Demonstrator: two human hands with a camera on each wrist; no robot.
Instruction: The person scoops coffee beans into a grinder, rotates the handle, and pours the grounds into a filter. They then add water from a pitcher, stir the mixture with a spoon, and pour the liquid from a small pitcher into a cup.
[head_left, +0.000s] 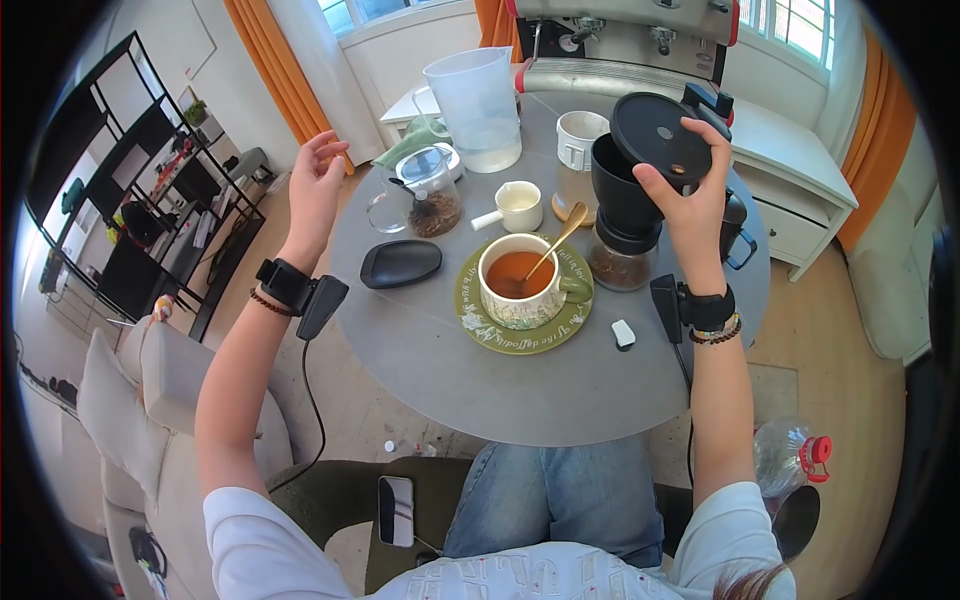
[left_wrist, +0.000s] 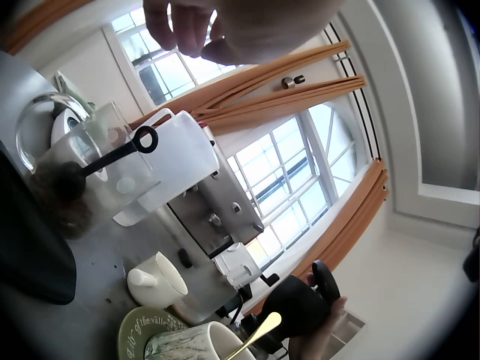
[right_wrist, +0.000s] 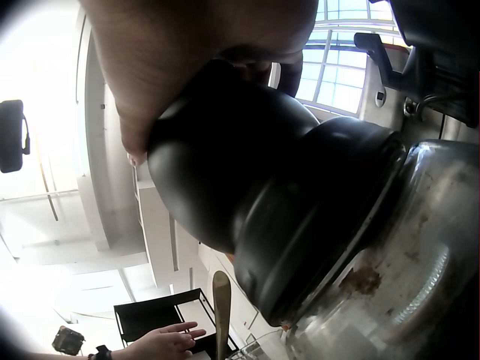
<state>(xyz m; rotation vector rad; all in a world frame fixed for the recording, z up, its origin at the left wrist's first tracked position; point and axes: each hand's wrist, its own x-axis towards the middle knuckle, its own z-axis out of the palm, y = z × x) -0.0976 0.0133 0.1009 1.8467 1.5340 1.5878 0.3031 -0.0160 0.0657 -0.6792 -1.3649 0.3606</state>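
Observation:
My right hand (head_left: 697, 195) holds a round black lid (head_left: 645, 125) by its edge, thumb on one side and fingers on the other. The lid is tilted over the open black hopper of the coffee grinder (head_left: 615, 190), whose glass jar (head_left: 620, 268) has brown grounds in it. In the right wrist view the grinder's black body (right_wrist: 292, 180) fills the middle. My left hand (head_left: 318, 185) is raised at the table's left side with relaxed fingers, holding nothing. Nearest to it is a glass jar of coffee beans (head_left: 437, 212) with a black scoop inside.
A cup of tea (head_left: 515, 280) with a gold spoon (head_left: 562, 235) stands on a green saucer (head_left: 525, 343). Around it are a small white pot (head_left: 518, 207), a black oval case (head_left: 402, 264), a plastic pitcher (head_left: 478, 120) and a white lidded cup (head_left: 580, 140). An espresso machine (head_left: 625, 45) stands behind.

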